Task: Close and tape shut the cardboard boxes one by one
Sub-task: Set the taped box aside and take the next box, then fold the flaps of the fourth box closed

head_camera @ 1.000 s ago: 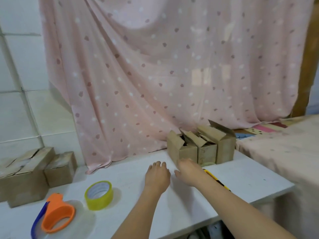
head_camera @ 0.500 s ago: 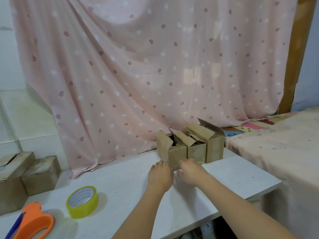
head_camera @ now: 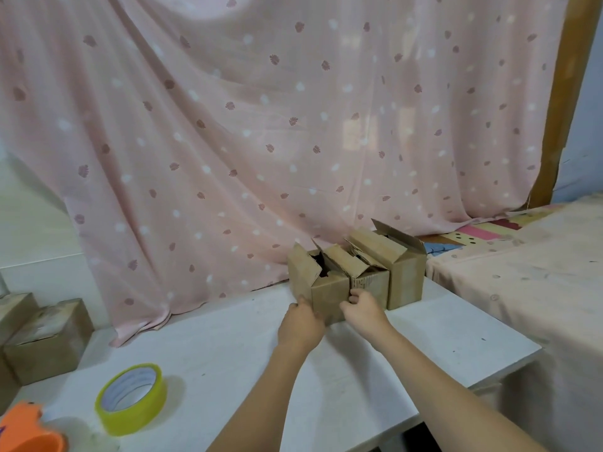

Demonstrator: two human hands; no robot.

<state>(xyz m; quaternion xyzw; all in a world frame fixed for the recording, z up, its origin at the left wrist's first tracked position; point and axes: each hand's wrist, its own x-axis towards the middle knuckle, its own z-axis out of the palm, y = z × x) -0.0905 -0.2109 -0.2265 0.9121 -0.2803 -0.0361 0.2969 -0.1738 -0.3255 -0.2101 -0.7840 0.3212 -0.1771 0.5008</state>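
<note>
Cardboard is seen in a row of three open boxes near the far right corner of the white table, their flaps standing up. The nearest box is set at the left end of the row, with the middle box touching its right side and the tall box beside that, closest to the right edge. The nearest box is held from both sides. The left hand is placed against its lower left face, fingers laid along the cardboard; whether they curl round the corner cannot be told. The right hand is set at its right front edge, where it meets the middle box, with the fingers bent onto the cardboard.

A yellow tape roll is laid tilted on its side near the front left corner, well apart from the open boxes. An orange dispenser is cut off by the frame at the front left corner. Two closed boxes are stacked at the left edge. A pink spotted curtain is hung behind the far edge, its hem draped onto the table. A cloth-covered surface is seen just beyond the right edge.
</note>
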